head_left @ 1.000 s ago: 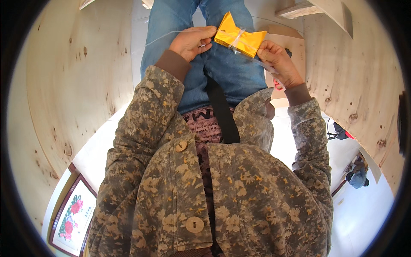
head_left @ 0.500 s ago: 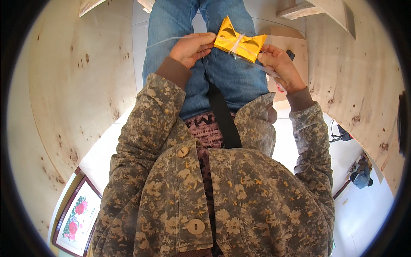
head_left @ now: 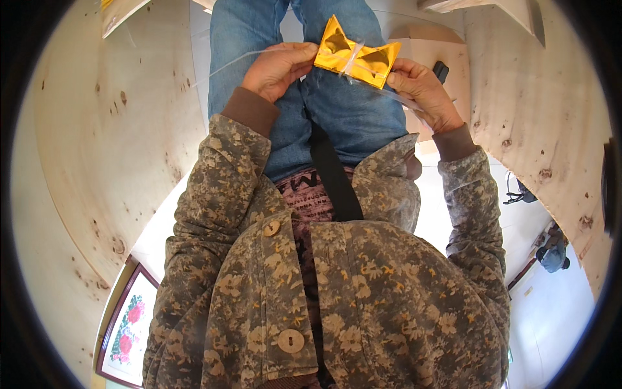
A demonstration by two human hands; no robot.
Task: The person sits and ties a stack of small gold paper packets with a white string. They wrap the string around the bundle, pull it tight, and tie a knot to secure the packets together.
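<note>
Pinching its left end, the left hand [head_left: 277,70] held a gold foil bundle [head_left: 370,61] above the jeans [head_left: 355,126]. Tied mid-length with a clear strip [head_left: 352,58], it looked light, slick and easily creased, best gripped by both ends; the right hand [head_left: 424,92] pinched the right one.

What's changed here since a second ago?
The left hand and gold foil sit slightly further left in the picture, though the view also shifted. Dark patches, perhaps reflections, now show on the foil. Nothing was visibly grasped or let go: the right hand still holds the foil's right end, and the clear strip still crosses its middle.
</note>
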